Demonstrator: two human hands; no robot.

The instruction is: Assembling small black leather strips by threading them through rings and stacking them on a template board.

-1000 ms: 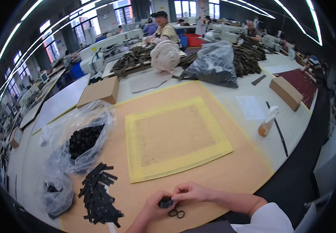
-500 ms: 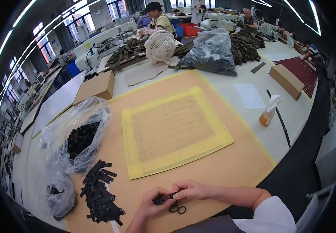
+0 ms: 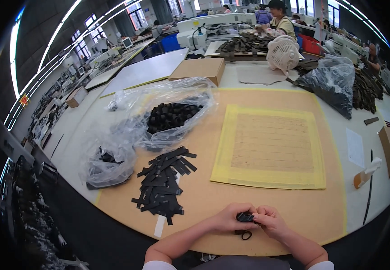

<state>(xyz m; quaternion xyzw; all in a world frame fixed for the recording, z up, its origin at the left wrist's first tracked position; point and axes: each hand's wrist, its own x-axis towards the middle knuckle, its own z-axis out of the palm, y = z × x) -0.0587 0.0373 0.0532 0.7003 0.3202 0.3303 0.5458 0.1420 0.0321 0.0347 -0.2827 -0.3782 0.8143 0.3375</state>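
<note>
Close to the table's near edge, both my hands are together in front of me. My left hand (image 3: 229, 218) is closed around a small stack of short black strips (image 3: 245, 217). Fingers of my right hand (image 3: 271, 220) pinch the right end of the same stack. Just below them lies a pair of scissors, with one black ring handle (image 3: 246, 235) showing and the rest hidden under my hands. To the left is a loose pile of flat black strips (image 3: 161, 184), spread over a narrow white strip (image 3: 160, 226).
An open clear plastic bag (image 3: 208, 101) holds many black pieces, beside a smaller bag (image 3: 109, 173). A yellow-taped board (image 3: 271, 146) lies to the right. Farther off stand a fan (image 3: 283, 54), a cardboard box (image 3: 199, 69) and a spray bottle (image 3: 365, 175). People work at sewing machines behind.
My view has turned left, so the table's things sit farther right in the picture. My hands stay together on the black strips, and more of my left forearm shows.
</note>
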